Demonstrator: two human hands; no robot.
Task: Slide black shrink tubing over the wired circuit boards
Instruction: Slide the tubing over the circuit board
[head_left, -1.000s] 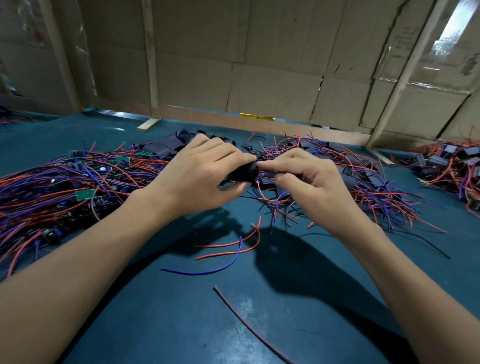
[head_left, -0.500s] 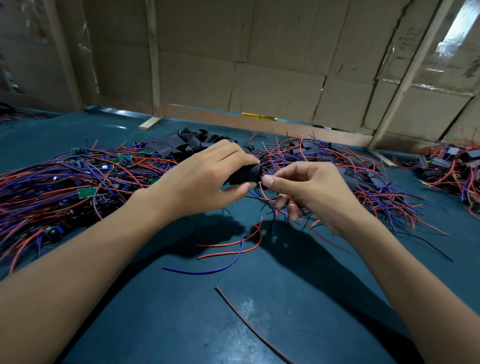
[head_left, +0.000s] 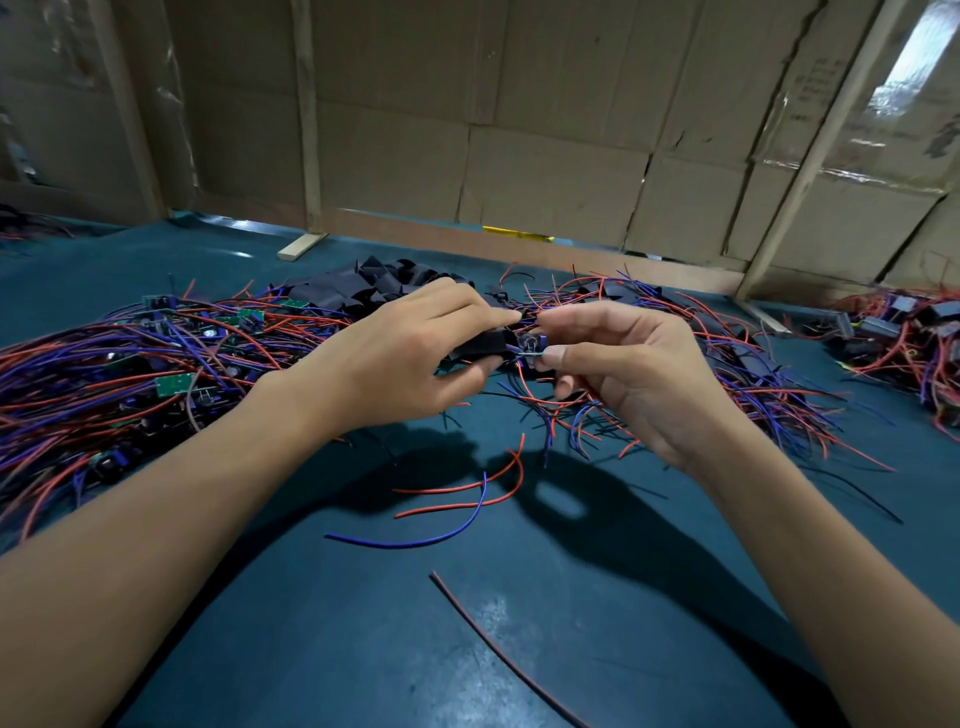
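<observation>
A short black shrink-tubing sleeve (head_left: 480, 345) sits in the left hand (head_left: 405, 358) grip, fingers curled round it; at its open end the right hand (head_left: 623, 374) pinches a small green wired circuit board (head_left: 531, 349); loose red and blue wires (head_left: 457, 499) lie beneath on the teal tabletop (head_left: 363, 623).

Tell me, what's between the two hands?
In the head view, a small wired circuit board sits between the left hand, gripping a black shrink tube, and the right hand, pinching the board.

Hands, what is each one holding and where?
Left hand grips the black tube around its middle; right hand pinches the circuit board by its exposed end.
</observation>
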